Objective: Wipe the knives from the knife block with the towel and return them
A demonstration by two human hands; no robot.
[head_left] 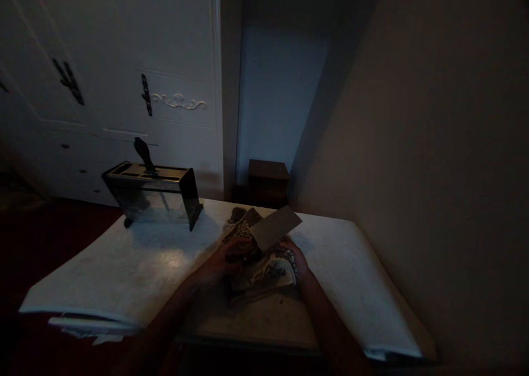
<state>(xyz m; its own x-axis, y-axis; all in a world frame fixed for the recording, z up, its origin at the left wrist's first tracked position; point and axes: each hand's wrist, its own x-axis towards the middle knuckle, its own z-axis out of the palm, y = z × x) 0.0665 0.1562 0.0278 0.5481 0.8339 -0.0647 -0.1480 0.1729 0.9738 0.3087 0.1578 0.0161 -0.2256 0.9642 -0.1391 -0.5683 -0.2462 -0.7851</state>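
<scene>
Both forearms are reaching over the table (136, 266): left hand (221, 260) and right hand (295, 257) are clamping a patterned cloth (264, 274) around a cleaver blade (275, 227) (stiff, sharp-edged, probably heavy), right of the knife block (155, 194).

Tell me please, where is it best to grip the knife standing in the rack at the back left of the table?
Grip the dark handle, the only part of the knife that sticks out above the knife rack. Come from above: the blade sits down in a slot, and the handle leans slightly left, so the pull should probably follow that lean.
</scene>
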